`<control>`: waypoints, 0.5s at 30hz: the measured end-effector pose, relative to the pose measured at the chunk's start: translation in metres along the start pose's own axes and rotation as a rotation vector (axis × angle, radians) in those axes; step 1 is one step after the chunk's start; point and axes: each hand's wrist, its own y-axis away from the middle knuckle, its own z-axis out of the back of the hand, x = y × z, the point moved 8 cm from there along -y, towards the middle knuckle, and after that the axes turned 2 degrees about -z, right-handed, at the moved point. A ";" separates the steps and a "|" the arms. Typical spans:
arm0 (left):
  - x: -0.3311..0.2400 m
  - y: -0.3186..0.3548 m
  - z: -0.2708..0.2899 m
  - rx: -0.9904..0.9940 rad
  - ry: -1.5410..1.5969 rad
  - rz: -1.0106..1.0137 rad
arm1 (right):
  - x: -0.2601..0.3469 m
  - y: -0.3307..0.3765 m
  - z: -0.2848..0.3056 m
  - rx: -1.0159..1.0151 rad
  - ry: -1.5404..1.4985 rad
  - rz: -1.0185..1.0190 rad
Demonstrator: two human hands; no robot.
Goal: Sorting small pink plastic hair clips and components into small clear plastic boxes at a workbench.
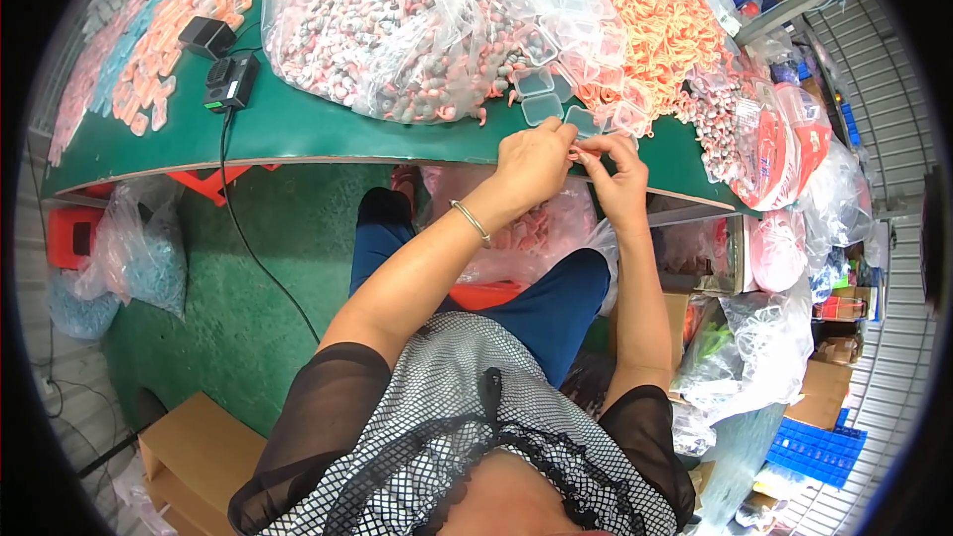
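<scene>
Over the near edge of the green table, my left hand [538, 157] and my right hand [620, 179] meet with fingertips pinched together. Between them is a small pinkish piece [577, 150], mostly covered by the fingers, so its kind is unclear. Just beyond the fingertips lie open clear plastic cases [541, 107], hinged and small. Behind my left hand spreads a big clear bag of small grey-and-pink pieces [402, 79] that resemble earplugs. A heap of orange cords [660, 25] rises beyond my right hand, beside more grey-and-pink pieces [713, 117].
Pale orange cases [149, 79] cover the table's left end, near a black corded device [231, 82]. A red-and-clear bag [779, 149] sits at the right corner. Bags of blue pieces [154, 263] and a cardboard box [204, 452] stand on the floor at left.
</scene>
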 end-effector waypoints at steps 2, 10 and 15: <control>-0.001 -0.001 0.002 -0.015 -0.001 -0.004 | 0.007 0.003 0.001 -0.029 0.115 0.108; -0.003 0.001 0.006 -0.023 0.000 0.011 | 0.007 0.001 0.004 -0.008 0.288 0.216; 0.003 -0.003 0.004 -0.038 0.039 0.051 | -0.001 -0.006 0.005 0.049 0.295 0.119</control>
